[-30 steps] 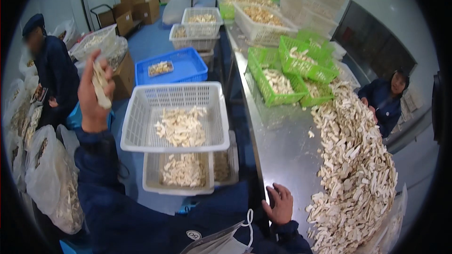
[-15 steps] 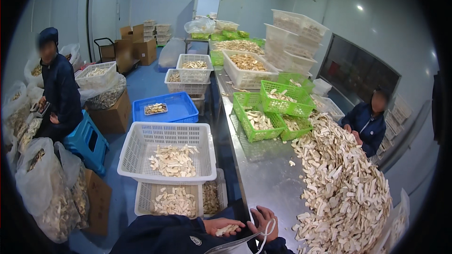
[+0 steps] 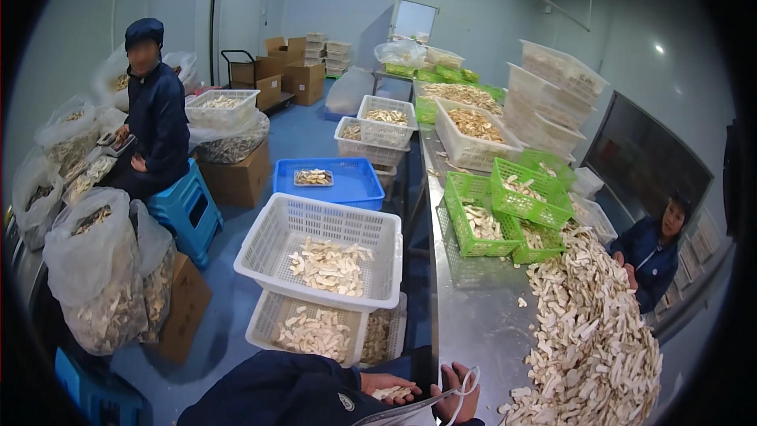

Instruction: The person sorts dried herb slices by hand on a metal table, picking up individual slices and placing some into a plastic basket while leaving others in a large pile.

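My left hand [image 3: 389, 386], palm up at the lower edge, is closed around a few pale dried mushroom slices [image 3: 394, 393]. Close beside it, my right hand [image 3: 459, 393] has loosely bent fingers with small gaps and nothing visible in them. A white loop [image 3: 474, 385] crosses in front of it and hides part of the fingers. To the right, a big heap of the same slices [image 3: 591, 339] lies on the metal table [image 3: 477, 319]. Left of the table, a white basket [image 3: 260, 260] with slices rests over another white basket [image 3: 264, 323] of slices.
Green baskets [image 3: 457, 213] with slices stand farther along the table, near a white crate [image 3: 473, 159]. A blue tray [image 3: 355, 183] lies behind the white baskets. One person [image 3: 154, 122] sits on a blue stool at left; another [image 3: 654, 260] is beyond the heap.
The whole view has swung left, so everything appears shifted to the right. My left hand still holds slices, and my right hand stays beside it.
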The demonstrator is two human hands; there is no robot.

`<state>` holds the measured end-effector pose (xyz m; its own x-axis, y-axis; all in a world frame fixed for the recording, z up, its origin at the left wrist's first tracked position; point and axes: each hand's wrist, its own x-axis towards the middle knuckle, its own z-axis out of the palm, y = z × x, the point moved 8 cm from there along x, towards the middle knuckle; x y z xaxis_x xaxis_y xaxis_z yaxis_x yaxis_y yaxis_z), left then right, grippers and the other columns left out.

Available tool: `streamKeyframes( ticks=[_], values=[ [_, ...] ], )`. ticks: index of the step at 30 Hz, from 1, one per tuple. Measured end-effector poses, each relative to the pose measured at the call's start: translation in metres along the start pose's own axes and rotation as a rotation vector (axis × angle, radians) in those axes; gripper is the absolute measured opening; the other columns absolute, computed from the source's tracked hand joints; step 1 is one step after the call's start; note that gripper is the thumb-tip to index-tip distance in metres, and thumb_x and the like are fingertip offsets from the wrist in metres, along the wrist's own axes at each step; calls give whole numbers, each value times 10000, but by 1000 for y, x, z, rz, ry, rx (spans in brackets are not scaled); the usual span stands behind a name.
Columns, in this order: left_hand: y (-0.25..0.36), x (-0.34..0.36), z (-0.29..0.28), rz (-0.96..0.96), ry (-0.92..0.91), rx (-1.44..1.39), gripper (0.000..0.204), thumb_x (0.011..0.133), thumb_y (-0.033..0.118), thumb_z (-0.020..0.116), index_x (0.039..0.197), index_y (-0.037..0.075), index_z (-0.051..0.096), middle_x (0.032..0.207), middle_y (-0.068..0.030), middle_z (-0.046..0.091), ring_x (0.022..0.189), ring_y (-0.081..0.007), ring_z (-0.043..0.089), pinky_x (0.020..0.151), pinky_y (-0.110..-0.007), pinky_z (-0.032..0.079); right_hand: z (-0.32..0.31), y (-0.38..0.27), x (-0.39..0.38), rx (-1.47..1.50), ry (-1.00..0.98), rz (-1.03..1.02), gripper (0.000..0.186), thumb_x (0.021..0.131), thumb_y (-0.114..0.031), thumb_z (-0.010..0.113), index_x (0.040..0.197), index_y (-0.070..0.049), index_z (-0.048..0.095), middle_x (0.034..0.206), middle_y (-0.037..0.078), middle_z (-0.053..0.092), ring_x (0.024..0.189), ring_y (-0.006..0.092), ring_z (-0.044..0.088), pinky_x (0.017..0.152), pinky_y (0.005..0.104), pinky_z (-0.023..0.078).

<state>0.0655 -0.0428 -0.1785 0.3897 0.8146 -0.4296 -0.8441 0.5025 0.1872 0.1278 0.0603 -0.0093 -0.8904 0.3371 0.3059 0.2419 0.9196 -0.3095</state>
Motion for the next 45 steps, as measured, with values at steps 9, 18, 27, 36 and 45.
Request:
streamKeyframes(
  ticks=[9, 18, 27, 36, 45],
  values=[
    [-1, 0, 7, 20, -241, 12, 391, 1039, 302, 537, 1353, 69, 547, 947, -6, 700, 837, -86, 682, 633, -201, 581, -2, -3, 3, 19, -15, -1, 577, 839, -407, 679, 1323, -102, 607, 1337, 182, 564, 1262, 404, 487, 1042, 511, 402],
    [-1, -4, 8, 29, -374, -41, 375, 1050, 294, 513, 1325, 44, 558, 988, -29, 713, 868, -103, 695, 700, -190, 586, -2, -8, 4, 48, 11, -10, 553, 845, -406, 668, 1299, -95, 611, 1349, 167, 560, 1268, 392, 490, 1040, 510, 402],
    [38, -24, 25, 126, -149, 44, 321, 1041, 321, 525, 1270, 100, 570, 862, 22, 626, 687, -87, 650, 442, -202, 529, 1, 0, 1, 18, -7, -20, 516, 858, -352, 652, 1307, -101, 606, 1370, 169, 542, 1263, 397, 492, 1043, 518, 396],
    [187, -189, 248, 902, -447, 280, 512, 1064, 329, 452, 1512, 150, 280, 933, -56, 523, 673, -104, 496, 411, -186, 419, -4, -7, 4, 16, -4, 6, 539, 790, -409, 709, 1242, -122, 644, 1314, 129, 552, 1234, 346, 492, 1016, 496, 393],
    [107, -127, 129, 520, -281, 25, 586, 1065, 303, 469, 1576, 194, 203, 1016, -79, 549, 702, -131, 508, 418, -204, 415, 7, -1, 3, -12, -14, 16, 554, 759, -349, 744, 1271, -169, 630, 1339, 94, 547, 1271, 322, 479, 999, 478, 399]
  ],
)
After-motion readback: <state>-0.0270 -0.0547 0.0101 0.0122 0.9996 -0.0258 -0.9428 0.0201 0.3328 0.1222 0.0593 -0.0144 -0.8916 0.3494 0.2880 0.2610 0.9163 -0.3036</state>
